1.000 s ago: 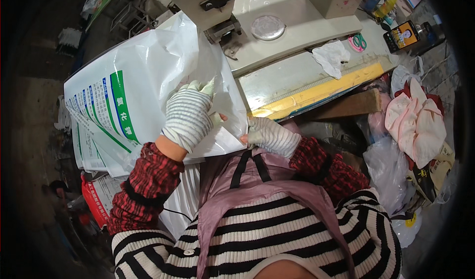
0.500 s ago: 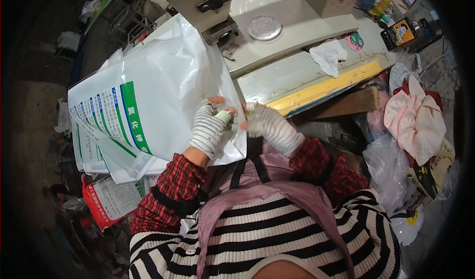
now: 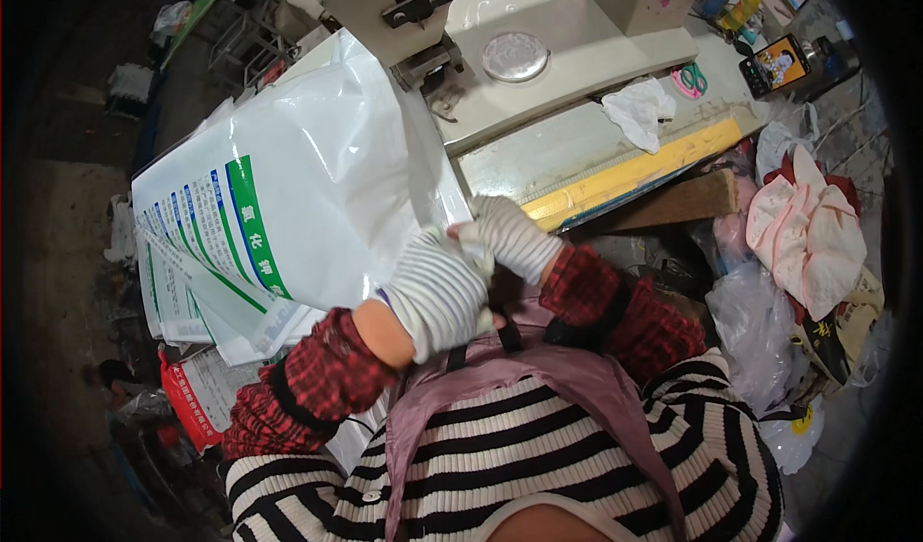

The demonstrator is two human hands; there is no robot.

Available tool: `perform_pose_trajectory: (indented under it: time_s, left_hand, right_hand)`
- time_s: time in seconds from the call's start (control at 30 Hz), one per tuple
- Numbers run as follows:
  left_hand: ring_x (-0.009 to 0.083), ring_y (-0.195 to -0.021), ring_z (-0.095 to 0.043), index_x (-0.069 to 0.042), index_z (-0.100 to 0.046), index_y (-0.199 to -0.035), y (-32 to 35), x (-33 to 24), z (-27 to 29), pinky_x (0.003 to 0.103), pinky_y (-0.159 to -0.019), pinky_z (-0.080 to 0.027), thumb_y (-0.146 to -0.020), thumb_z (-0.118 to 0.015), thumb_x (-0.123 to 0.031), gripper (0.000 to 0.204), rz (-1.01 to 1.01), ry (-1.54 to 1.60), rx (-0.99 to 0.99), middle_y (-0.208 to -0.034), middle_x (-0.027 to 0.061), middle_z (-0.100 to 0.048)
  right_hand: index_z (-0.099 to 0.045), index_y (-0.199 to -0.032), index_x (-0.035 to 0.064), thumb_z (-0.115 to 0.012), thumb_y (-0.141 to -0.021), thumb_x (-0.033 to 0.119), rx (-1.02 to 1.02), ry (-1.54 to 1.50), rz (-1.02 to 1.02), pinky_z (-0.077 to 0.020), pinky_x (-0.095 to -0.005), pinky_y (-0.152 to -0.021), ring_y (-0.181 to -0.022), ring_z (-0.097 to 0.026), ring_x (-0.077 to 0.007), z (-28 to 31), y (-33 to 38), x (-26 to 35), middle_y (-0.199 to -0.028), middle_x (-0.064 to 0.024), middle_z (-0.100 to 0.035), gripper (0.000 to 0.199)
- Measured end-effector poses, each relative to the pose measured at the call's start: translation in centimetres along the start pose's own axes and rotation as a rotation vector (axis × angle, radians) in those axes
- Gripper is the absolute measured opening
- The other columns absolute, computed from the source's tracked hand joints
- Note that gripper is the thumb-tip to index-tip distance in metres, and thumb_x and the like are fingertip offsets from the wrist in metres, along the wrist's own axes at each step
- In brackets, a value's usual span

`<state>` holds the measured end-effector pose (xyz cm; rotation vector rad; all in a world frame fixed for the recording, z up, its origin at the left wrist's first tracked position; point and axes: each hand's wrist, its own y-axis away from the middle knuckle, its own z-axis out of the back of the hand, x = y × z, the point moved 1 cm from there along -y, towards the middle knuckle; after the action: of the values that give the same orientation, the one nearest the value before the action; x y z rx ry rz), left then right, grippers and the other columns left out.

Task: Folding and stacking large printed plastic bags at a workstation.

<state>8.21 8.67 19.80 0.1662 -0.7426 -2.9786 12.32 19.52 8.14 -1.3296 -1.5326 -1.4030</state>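
Note:
A large stack of white printed plastic sacks (image 3: 327, 157) with green and blue bands lies to my left. My left hand (image 3: 444, 290), in a striped fingerless glove, is closed over the near right corner of the top sack, back of the hand up. Its fingers are mostly hidden beneath it. Close against its thumb side is my right hand (image 3: 514, 239), also gloved and a little blurred, its fingertips drawn together. What lies between those fingertips is too small and smeared to make out.
Beyond my hands stands a pale sewing machine (image 3: 538, 109) with a round metal plate (image 3: 515, 56). A yellow strip (image 3: 635, 175) edges the table. White cloth (image 3: 639, 114), scissors (image 3: 690, 80) and a phone (image 3: 774, 66) lie at right, above piled bags and pink cloth (image 3: 808, 234).
My left hand has moved right and nearer to me, turning its back up and covering the sack's corner. My right hand has shifted slightly left, against it.

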Motion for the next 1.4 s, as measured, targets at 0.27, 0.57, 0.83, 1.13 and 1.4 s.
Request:
perform_pose_trajectory:
  time_s: [0.27, 0.57, 0.83, 1.13, 1.4]
  left_hand:
    - [0.0313, -0.080, -0.061, -0.005, -0.066, -0.096, -2.1, -0.3, -4.9, 0.039, -0.076, -0.049, -0.084, -0.048, -0.020, 0.026, 0.065, 0.039, 0.057, -0.090, 0.0166, -0.064]
    - [0.0342, -0.085, -0.065, -0.007, -0.066, -0.100, -7.5, 13.5, -5.7, 0.040, -0.073, -0.052, -0.080, -0.058, -0.019, 0.024, 0.176, 0.093, -0.030, -0.091, 0.0174, -0.067]
    - [0.0361, -0.090, -0.065, -0.003, -0.070, -0.096, -7.1, 24.0, -1.8, 0.043, -0.080, -0.052, -0.078, -0.060, -0.021, 0.027, 0.557, 0.014, -0.186, -0.097, 0.0224, -0.066]
    - [0.0334, -0.093, -0.065, -0.003, -0.064, -0.109, -4.7, 13.1, -7.7, 0.044, -0.075, -0.052, -0.082, -0.057, -0.019, 0.033, 0.632, 0.116, -0.213, -0.099, 0.0218, -0.066]
    - [0.0251, -0.103, -0.054, -0.015, -0.062, -0.097, 14.6, 0.9, 3.8, 0.045, -0.101, -0.036, -0.083, -0.055, -0.037, 0.026, 0.452, 0.047, -0.749, -0.099, 0.0076, -0.056]
  right_hand:
    - [-0.062, -0.098, -0.0063, -0.060, -0.079, 0.034, -0.105, 0.838, 0.003, -0.0478, -0.0437, -0.082, -0.091, -0.061, -0.0401, -0.6, -2.0, -1.8, -0.092, -0.0292, -0.063, 0.044]
    - [-0.066, -0.094, -0.0018, -0.061, -0.079, 0.039, -0.028, 0.477, -0.113, -0.0497, -0.0396, -0.064, -0.065, -0.063, -0.0306, 1.7, -9.7, 1.8, -0.071, -0.0221, -0.064, 0.043]
    - [-0.057, -0.086, 0.0028, -0.057, -0.090, 0.038, 0.005, -0.025, -0.208, -0.0396, -0.0240, -0.042, -0.047, -0.051, -0.0119, 1.4, -5.8, 2.0, -0.063, -0.0053, -0.058, 0.035]
    - [-0.055, -0.110, -0.0001, -0.068, -0.081, 0.026, -0.336, 0.466, 0.559, -0.0471, -0.0291, -0.073, -0.088, -0.057, -0.0141, -3.0, -10.6, 9.4, -0.098, -0.0128, -0.062, 0.041]
    - [-0.054, -0.113, -0.0023, -0.076, -0.072, 0.016, -0.003, -0.005, 0.394, -0.0456, -0.0304, -0.083, -0.090, -0.057, -0.0180, -3.2, -13.3, 10.3, -0.099, -0.0092, -0.063, 0.050]
